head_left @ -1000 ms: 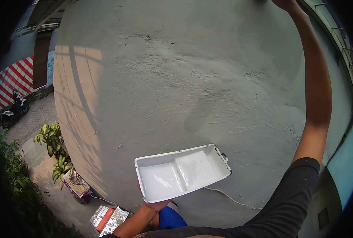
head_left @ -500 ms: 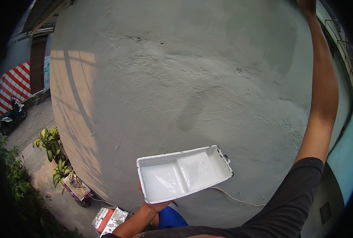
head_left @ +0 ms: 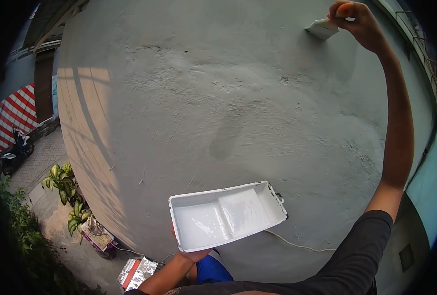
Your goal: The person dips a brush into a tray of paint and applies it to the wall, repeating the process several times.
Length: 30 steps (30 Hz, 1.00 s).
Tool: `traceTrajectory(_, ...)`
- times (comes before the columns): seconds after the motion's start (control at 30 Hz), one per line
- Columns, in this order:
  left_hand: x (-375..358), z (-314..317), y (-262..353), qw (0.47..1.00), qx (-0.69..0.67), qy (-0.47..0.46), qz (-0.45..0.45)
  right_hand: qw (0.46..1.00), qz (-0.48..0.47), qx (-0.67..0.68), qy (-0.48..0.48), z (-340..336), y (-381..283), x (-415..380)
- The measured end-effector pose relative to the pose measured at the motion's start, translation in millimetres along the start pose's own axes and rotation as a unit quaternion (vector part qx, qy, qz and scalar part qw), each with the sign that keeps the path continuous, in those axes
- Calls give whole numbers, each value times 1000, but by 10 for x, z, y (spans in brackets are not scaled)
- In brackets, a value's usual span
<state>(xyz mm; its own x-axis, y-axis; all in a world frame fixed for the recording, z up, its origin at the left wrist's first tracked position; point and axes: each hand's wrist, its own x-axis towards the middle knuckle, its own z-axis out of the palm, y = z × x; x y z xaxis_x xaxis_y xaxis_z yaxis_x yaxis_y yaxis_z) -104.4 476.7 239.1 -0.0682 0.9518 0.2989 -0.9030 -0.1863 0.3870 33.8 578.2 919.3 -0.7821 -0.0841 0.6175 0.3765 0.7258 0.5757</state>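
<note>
My left hand [head_left: 193, 254] grips the near end of a white paint tray [head_left: 225, 215] from below; the tray holds white paint and is level in front of a rough grey wall [head_left: 218, 98]. My right arm reaches high up to the right. My right hand [head_left: 358, 19] is closed on the orange handle of a paintbrush [head_left: 326, 27], whose pale bristles press flat against the wall near the top of the view.
Far below at the left are potted plants [head_left: 66, 189], a small cart [head_left: 98, 236], stacked boards [head_left: 137, 273], paving and a parked motorbike [head_left: 14, 150]. A white cable [head_left: 297, 243] hangs along the wall. A teal wall [head_left: 424, 196] adjoins at right.
My right hand, which was out past the top edge, has come down into view with the brush against the wall. The tray has barely moved.
</note>
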Motion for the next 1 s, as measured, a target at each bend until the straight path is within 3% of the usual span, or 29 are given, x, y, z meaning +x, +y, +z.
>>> traceTrajectory(0.07,-1,76,-2,995,-94,3,-21,976,160,130,-65,-89,1,-3)
traceTrajectory(0.17,51,161,-12,982,-188,2,-29,977,188,96,10,-179,311,237)
traceTrajectory(0.23,46,194,-60,981,-189,12,-27,981,153,103,61,-235,716,453)
traceTrajectory(0.3,79,248,-76,981,-192,23,-28,960,51,-79,265,-281,1102,695)
traceTrajectory(0.33,84,267,-95,980,-194,28,-27,914,-77,-100,385,-242,1471,878)
traceTrajectory(0.43,85,314,-85,979,-199,45,-26,892,-106,-71,433,-182,1483,1101)
traceTrajectory(0.5,117,368,-79,977,-204,54,-27,908,-130,-103,386,-151,1393,1038)
traceTrajectory(0.57,86,373,-73,976,-206,63,-30,945,-74,-61,314,7,1193,962)
traceTrajectory(0.77,32,376,-25,970,-224,89,-34,994,-7,-57,97,250,-150,259)
traceTrajectory(0.83,23,386,-3,967,-231,97,-38,998,-7,-48,49,230,-235,224)
traceTrajectory(0.9,28,406,-25,964,-241,104,-37,985,98,137,-31,123,-194,255)
traceTrajectory(0.97,34,434,-42,962,-247,113,-33,985,100,132,-40,52,-5,437)
traceTrajectory(1.0,35,444,-38,961,-250,118,-30,988,112,110,7,5,130,555)
